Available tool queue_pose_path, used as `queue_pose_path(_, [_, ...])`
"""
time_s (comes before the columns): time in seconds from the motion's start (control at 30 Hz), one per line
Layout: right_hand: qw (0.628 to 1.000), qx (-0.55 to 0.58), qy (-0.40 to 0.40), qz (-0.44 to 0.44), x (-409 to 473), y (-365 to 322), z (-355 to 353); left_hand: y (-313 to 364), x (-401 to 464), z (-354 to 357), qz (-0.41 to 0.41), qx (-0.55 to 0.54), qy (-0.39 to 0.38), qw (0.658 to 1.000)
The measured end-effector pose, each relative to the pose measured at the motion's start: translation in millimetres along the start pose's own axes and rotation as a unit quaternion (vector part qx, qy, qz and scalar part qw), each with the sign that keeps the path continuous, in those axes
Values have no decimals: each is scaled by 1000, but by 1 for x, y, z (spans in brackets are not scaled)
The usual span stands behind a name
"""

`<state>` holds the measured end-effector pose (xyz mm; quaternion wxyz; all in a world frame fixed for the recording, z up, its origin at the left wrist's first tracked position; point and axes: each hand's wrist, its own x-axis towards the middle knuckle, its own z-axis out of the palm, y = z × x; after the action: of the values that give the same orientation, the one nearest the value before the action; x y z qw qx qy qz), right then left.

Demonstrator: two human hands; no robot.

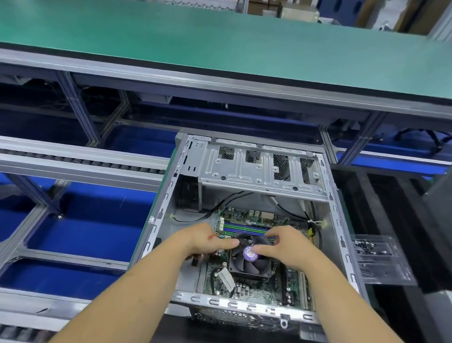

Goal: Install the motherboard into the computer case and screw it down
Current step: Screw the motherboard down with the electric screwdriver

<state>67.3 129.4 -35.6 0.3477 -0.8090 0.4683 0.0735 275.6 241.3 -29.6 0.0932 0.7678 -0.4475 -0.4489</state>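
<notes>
An open silver computer case (333,208) lies on its side in front of me. Inside it lies the green motherboard (261,289) with a black CPU cooler fan (249,266) that has a purple sticker at its hub. My left hand (202,240) reaches in at the fan's left edge, its fingers curled round the cooler's side and its thumb stretched along the top. My right hand (286,247) is over the fan's right side, with fingers curled at the hub and the upper rim. The board's left edge is hidden under my left hand.
A clear plastic tray (375,258) with small screws sits just right of the case on a black surface. A drive cage (260,169) fills the case's far end. Black cables run inside. A green bench top (231,40) stands beyond, roller rails (70,161) and blue floor to the left.
</notes>
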Motion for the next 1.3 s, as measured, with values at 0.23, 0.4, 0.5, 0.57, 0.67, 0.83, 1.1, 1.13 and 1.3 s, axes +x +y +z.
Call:
queue_pose_path(0.23, [996,28,-76,27,1,-10,1,0,5,2,-11,-11,-2,1000])
queue_pose_path(0.4, [991,1,-112,67,2,-21,-5,1,6,1,-21,-27,-13,999])
queue_pose_path(0.5, [993,21,-95,68,-2,-18,-2,-1,6,2,-7,-42,-5,999])
queue_pose_path(0.57, [994,11,-83,63,-2,-19,0,-1,3,2,1,-35,-2,999])
queue_pose_path(0.67, [996,-7,-70,60,-6,-20,1,-2,0,2,23,-43,5,999])
queue_pose_path(0.83, [999,-37,11,-18,-12,-26,8,2,-6,6,135,41,107,984])
queue_pose_path(1.1, [974,-165,85,-133,-23,-54,8,12,-17,4,165,208,156,952])
queue_pose_path(1.13, [972,-164,93,-142,-27,-59,4,14,-20,4,171,218,164,947])
queue_pose_path(1.3, [966,-100,159,-178,-55,-96,2,19,-47,3,152,256,255,920])
